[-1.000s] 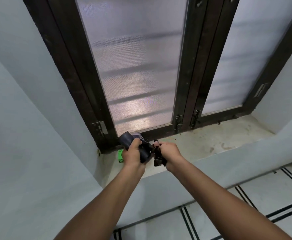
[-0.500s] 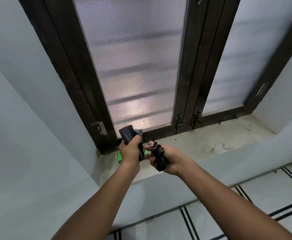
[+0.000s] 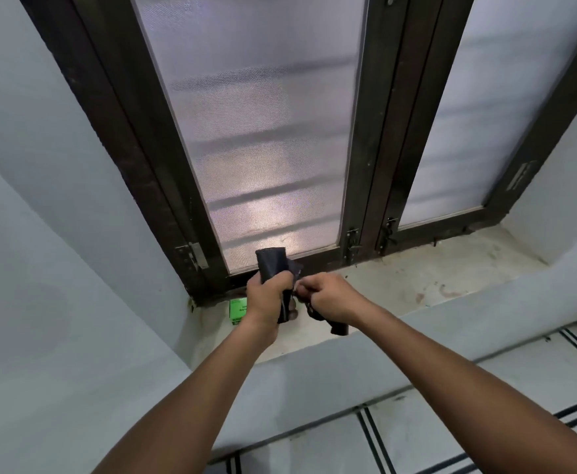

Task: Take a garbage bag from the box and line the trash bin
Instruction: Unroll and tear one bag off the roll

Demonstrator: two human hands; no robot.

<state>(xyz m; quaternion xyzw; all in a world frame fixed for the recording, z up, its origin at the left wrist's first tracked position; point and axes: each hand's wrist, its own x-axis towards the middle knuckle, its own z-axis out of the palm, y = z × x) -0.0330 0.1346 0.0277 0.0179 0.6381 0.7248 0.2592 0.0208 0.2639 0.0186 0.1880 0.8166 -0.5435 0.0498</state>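
Note:
My left hand (image 3: 267,297) grips a dark roll of garbage bags (image 3: 272,265), held upright above the window sill. My right hand (image 3: 328,297) is just to the right of it and holds a crumpled black garbage bag (image 3: 338,327), whose end hangs out below the fist. The two hands are almost touching at the roll's side. A small green box (image 3: 237,311) lies on the sill behind my left wrist, partly hidden by it. No trash bin is in view.
A pale stone window sill (image 3: 417,282) runs in front of a dark-framed window (image 3: 270,131) with frosted panes. White walls close in at left and right. A tiled floor (image 3: 417,432) with dark stripes lies below the sill's ledge.
My right hand turned over from palm-up to knuckles-up and moved close to the roll. The black bag now hangs below its fist. My left hand tipped the roll more upright.

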